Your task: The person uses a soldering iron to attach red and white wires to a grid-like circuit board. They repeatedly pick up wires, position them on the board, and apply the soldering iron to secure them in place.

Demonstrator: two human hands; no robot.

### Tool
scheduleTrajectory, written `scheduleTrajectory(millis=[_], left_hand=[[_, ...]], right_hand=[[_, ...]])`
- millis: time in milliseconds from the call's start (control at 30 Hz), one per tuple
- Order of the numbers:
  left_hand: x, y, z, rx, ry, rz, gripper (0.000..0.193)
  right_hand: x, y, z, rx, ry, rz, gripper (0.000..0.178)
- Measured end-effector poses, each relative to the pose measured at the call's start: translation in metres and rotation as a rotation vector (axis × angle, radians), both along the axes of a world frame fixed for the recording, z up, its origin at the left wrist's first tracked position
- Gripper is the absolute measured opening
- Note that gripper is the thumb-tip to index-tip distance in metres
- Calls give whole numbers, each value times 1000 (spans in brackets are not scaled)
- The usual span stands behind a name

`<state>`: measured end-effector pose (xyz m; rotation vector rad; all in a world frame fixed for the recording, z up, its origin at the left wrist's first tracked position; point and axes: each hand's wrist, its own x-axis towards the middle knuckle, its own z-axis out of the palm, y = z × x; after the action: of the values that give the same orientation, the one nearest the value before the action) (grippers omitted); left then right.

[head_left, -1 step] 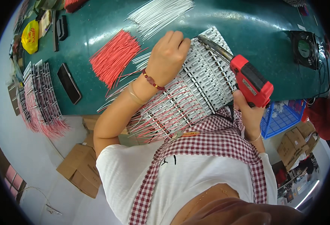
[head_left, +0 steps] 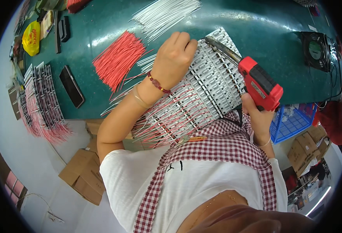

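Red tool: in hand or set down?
In hand: the right hand holds the red tool, its tip over the white boards; contact unclear.

The left hand (head_left: 173, 60) hides the ends of its own fingers (head_left: 191, 47), and the top edge crops the white wires (head_left: 167, 15).

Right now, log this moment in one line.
left hand: curled over circuit-board panel | right hand: grips red gun-shaped tool, tip over panel | nearby: red wires, white wires
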<state>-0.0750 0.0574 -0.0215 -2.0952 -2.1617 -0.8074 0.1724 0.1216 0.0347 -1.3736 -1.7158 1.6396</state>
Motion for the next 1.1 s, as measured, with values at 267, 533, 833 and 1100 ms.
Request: scheduleTrajectory(millis=[267,533,833,1100], left_hand=[[2,0,0,4,8,10,20],[3,-1,-1,-2,9,15,21],[5,-1,1,-11,33,41,24],[12,-7,7,45,50,-29,28]], right_hand=[[0,0,0,35,-121,100,20],[10,-5,0,-81,53,-91,23],[18,-8,-2,-169,164,-91,13],[21,-11,-9,-166,109,-28,23]])
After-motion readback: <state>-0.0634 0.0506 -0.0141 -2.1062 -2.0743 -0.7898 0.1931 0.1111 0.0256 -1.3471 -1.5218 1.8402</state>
